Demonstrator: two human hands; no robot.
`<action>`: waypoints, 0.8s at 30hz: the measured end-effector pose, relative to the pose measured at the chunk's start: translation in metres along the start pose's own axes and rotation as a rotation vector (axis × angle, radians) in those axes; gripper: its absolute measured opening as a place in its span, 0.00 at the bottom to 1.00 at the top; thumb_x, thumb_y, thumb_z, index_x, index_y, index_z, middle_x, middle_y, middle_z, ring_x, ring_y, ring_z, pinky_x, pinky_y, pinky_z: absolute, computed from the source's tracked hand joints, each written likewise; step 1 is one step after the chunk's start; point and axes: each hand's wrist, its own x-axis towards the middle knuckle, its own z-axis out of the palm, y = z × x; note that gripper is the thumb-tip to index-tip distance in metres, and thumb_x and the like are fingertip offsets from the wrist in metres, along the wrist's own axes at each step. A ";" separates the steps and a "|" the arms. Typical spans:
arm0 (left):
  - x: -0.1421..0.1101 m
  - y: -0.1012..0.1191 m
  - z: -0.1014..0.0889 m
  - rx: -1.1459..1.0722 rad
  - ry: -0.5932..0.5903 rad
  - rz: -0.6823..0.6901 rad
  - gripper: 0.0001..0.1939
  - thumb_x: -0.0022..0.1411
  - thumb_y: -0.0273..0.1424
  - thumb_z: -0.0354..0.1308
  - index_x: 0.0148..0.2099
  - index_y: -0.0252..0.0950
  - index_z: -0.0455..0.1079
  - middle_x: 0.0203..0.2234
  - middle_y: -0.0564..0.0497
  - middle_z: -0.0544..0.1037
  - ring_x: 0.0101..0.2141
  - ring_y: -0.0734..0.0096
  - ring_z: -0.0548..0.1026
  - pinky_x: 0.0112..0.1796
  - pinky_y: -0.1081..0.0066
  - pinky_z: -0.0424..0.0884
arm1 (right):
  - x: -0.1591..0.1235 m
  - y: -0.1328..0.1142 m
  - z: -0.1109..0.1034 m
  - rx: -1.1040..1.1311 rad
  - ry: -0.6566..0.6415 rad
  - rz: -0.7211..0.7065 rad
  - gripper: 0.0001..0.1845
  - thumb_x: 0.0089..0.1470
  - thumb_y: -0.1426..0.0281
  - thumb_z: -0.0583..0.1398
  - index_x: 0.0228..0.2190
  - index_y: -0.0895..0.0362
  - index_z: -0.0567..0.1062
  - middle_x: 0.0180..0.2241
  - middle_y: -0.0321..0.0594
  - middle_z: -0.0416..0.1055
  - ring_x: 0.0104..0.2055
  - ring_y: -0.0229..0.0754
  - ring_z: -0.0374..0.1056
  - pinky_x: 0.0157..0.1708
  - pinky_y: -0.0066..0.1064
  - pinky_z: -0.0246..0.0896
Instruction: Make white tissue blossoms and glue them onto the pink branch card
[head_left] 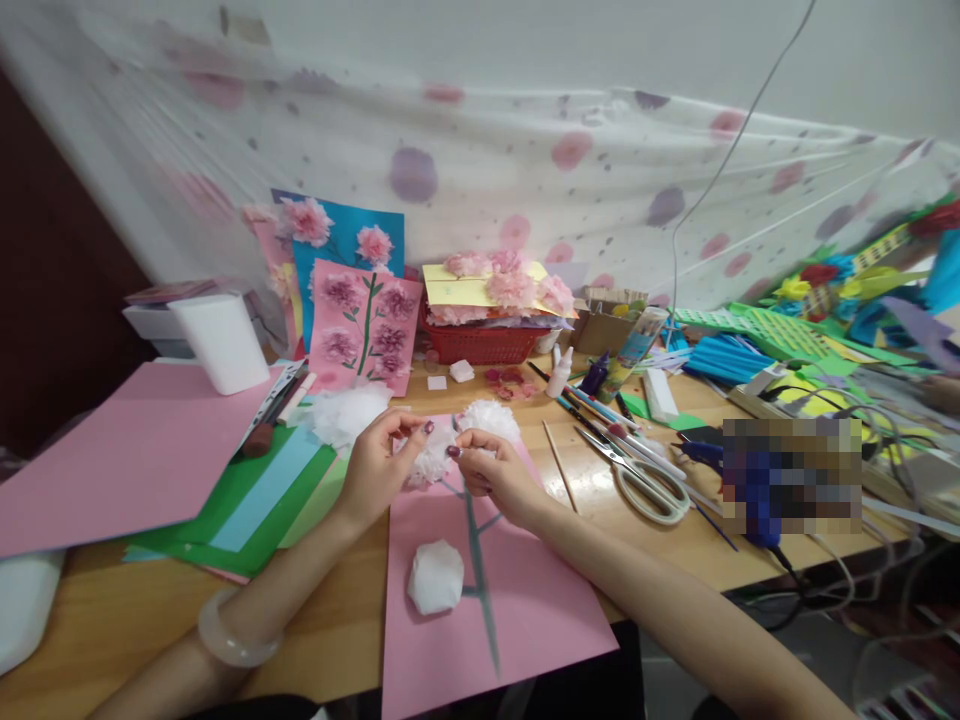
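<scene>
My left hand and my right hand meet above a pink sheet painted with a dark green branching stem. Between them is a ruffled white tissue-paper flower. Each hand is closed in a pinch at its layers, thumb against fingers; the fingertips partly cover it. Behind my right hand another fluffy white paper flower rests at the sheet's top. Lower on the sheet lies a compact round white paper bundle, touched by neither hand. Loose white tissue is heaped beyond my left hand.
Scissors, a thin wooden stick and a blurred-out glue gun lie at right. Finished pink flower pictures lean behind, beside a red basket. Pink paper and green sheets cover the left; cables trail at far right.
</scene>
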 end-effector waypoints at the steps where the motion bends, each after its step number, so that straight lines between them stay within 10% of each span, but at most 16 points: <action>1: 0.001 -0.002 0.000 -0.032 0.025 -0.049 0.09 0.59 0.37 0.59 0.33 0.36 0.71 0.27 0.52 0.74 0.30 0.70 0.71 0.33 0.71 0.67 | 0.000 0.000 0.000 -0.002 0.002 0.007 0.14 0.45 0.65 0.66 0.25 0.56 0.66 0.13 0.22 0.49 0.15 0.27 0.38 0.18 0.25 0.31; 9: 0.011 -0.017 -0.005 -0.195 0.243 -0.174 0.12 0.56 0.37 0.60 0.38 0.34 0.70 0.28 0.51 0.76 0.30 0.71 0.73 0.33 0.73 0.69 | 0.001 -0.002 0.000 -0.005 0.027 0.012 0.14 0.44 0.64 0.67 0.24 0.56 0.67 0.13 0.22 0.48 0.15 0.27 0.38 0.18 0.26 0.31; 24: -0.006 0.011 -0.001 0.125 -0.191 0.208 0.11 0.57 0.25 0.52 0.39 0.38 0.75 0.36 0.48 0.78 0.41 0.64 0.75 0.43 0.67 0.71 | 0.001 -0.003 0.001 -0.015 0.063 0.000 0.14 0.43 0.62 0.67 0.27 0.58 0.73 0.12 0.23 0.50 0.15 0.28 0.39 0.18 0.27 0.30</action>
